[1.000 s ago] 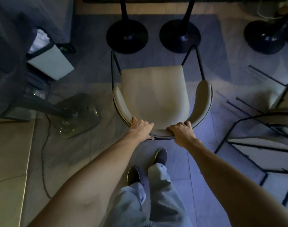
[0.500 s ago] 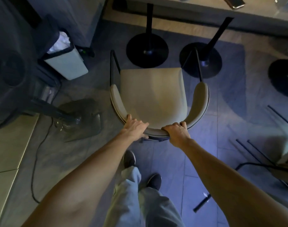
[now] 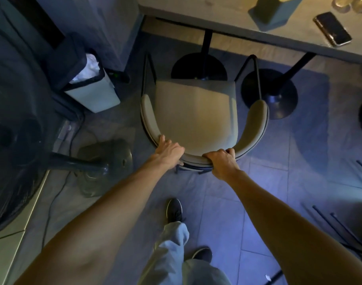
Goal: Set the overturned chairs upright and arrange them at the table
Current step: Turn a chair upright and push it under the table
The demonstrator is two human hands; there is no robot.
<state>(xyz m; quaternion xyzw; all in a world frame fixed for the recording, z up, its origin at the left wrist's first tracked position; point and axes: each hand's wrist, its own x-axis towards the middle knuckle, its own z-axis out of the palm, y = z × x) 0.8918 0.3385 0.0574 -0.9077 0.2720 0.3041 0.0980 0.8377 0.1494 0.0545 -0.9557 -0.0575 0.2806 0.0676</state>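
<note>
Chair [image 3: 196,112], beige-cushioned, curved backrest, thin black metal legs, is standing upright facing pale table [image 3: 227,15]; left hand [image 3: 168,150] and right hand [image 3: 222,161] are gripping backrest, fingers curled round it.

Beige chair [image 3: 196,114] (black frame)

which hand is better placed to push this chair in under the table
Right, probably: the right hand grips the chair near the middle of its backrest, so a push runs straight toward the table. The left hand holds its curved left corner.
</note>
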